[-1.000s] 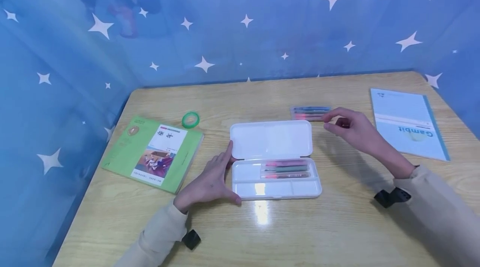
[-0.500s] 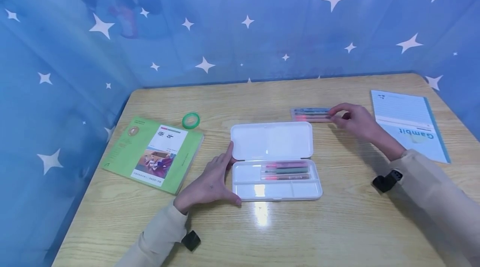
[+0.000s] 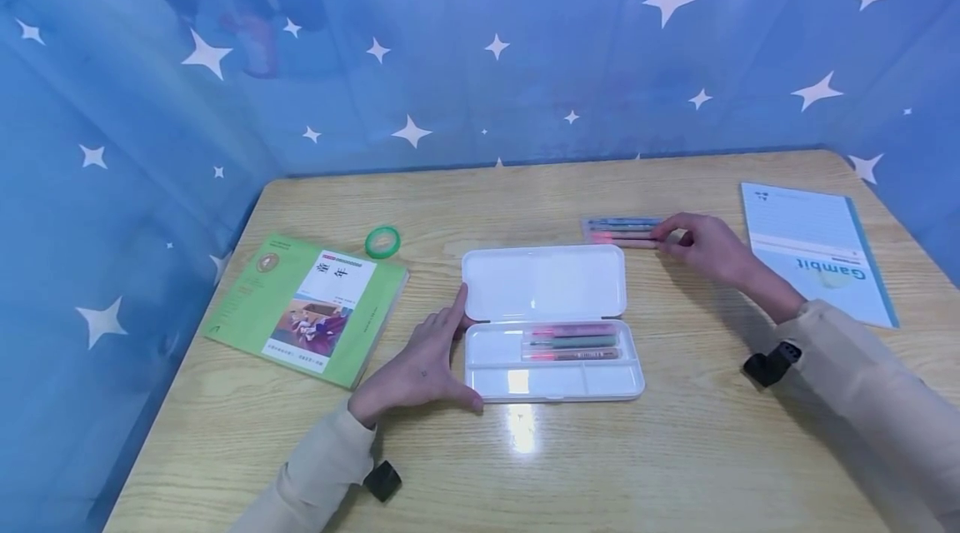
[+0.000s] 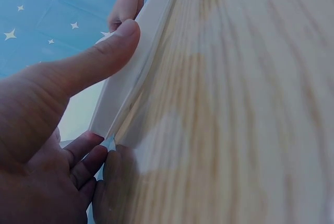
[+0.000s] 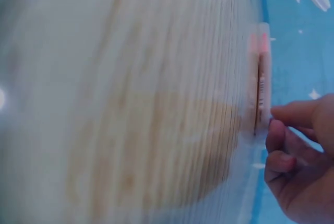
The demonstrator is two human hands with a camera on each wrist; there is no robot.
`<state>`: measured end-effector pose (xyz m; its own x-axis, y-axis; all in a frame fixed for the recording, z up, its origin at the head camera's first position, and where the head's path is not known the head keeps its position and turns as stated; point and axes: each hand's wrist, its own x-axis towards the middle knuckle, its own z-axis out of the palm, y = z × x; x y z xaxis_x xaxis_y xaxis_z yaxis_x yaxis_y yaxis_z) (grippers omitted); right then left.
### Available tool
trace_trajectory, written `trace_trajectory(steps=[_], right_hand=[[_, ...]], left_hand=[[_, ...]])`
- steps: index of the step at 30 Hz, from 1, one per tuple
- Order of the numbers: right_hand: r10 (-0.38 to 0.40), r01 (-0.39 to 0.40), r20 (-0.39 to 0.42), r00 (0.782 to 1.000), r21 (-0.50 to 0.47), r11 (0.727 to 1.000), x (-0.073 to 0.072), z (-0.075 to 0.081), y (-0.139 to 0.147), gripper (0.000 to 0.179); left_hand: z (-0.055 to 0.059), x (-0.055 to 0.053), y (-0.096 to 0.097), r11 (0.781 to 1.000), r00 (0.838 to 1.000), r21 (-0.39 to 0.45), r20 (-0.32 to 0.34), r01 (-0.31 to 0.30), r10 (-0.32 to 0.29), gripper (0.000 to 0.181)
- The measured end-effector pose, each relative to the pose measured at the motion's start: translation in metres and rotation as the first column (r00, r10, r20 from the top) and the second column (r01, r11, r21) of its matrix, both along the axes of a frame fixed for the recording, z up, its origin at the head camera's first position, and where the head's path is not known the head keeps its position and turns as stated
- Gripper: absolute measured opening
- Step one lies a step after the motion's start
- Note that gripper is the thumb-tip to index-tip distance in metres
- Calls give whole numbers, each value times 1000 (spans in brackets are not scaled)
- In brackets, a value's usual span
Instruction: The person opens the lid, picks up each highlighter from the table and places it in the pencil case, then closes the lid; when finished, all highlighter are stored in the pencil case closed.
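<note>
An open white pencil case [image 3: 551, 382] lies mid-table, lid [image 3: 543, 283] folded back. Inside its rear compartment are a pink pen [image 3: 573, 331], a green pen [image 3: 573, 342] and a brown pen [image 3: 576, 355]. My left hand [image 3: 420, 366] spans the case's left end, thumb at the front corner, index finger straight beside the lid. In the left wrist view, fingertips touch the white case wall [image 4: 128, 72]. Behind the lid lies a clear pack of pens [image 3: 618, 231], blue and pinkish. My right hand [image 3: 705, 246] pinches its right end with thumb and index finger.
On the left are a green book [image 3: 247, 300] and a green tape roll [image 3: 382, 242]. A pale blue notebook [image 3: 813, 225] lies at the right. A blue curtain [image 3: 525, 100] with white stars hangs behind the wooden table [image 3: 570, 466].
My right hand has gone from hovering over the pen pack's right end to pinching it. The left hand and pencil case stay put.
</note>
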<state>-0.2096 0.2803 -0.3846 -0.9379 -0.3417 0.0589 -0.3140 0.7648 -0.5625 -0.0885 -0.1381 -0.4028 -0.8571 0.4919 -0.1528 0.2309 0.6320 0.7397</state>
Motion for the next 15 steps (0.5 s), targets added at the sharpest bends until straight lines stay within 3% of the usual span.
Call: trace_trajectory(steps=[9,15], right_hand=[[37,-39,85,996,22,999,3,-3,1,17],[32,-32,57,998,9,999,7,-3,0,16]], left_hand=[[-1,0,0,1000,1000,-1,-3,4,-4,148],[-1,0,0,1000,1000,-2,-13,7,-7,148]])
